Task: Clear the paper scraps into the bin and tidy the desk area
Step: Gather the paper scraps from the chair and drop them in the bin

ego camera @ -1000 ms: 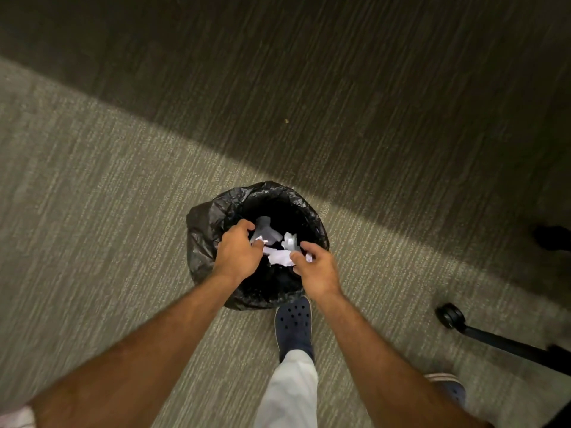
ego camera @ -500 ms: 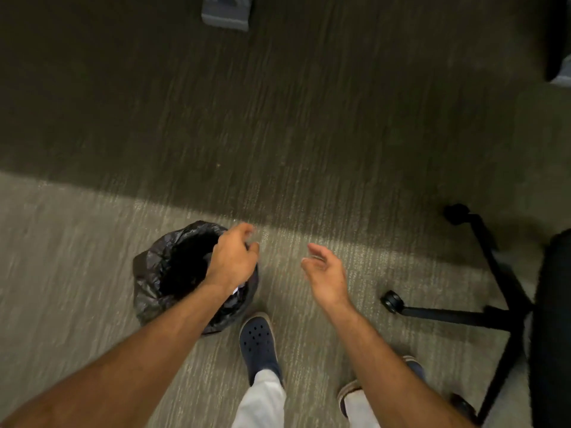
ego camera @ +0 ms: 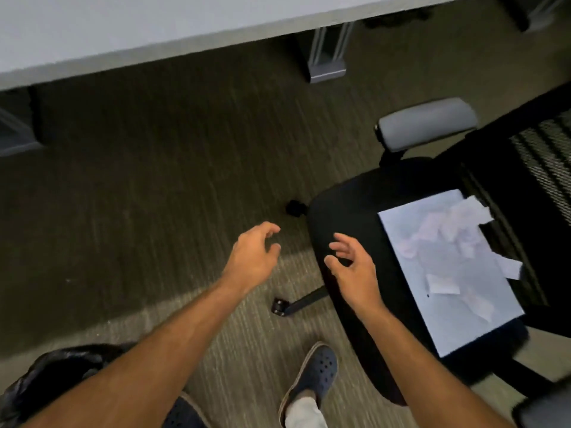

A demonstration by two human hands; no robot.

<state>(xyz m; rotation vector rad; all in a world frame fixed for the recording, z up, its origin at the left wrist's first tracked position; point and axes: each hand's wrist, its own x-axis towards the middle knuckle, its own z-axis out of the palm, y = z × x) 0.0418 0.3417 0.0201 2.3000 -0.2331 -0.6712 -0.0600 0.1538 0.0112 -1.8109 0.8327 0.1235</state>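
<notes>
A white sheet lies on the black seat of an office chair at the right, with several torn paper scraps scattered on it. My right hand hovers over the seat's left part, fingers apart and empty. My left hand hangs over the carpet left of the chair, fingers loosely spread, holding nothing. The bin with its black liner sits at the bottom left, partly hidden behind my left forearm.
A grey desk edge runs across the top, with a desk leg under it. The chair has a grey armrest, a mesh back and wheeled legs on the carpet. My shoes stand near the bottom.
Both hands dropped the scraps into the bin and came away empty. The view swung right and up, from the bin to the chair holding the sheet and scraps.
</notes>
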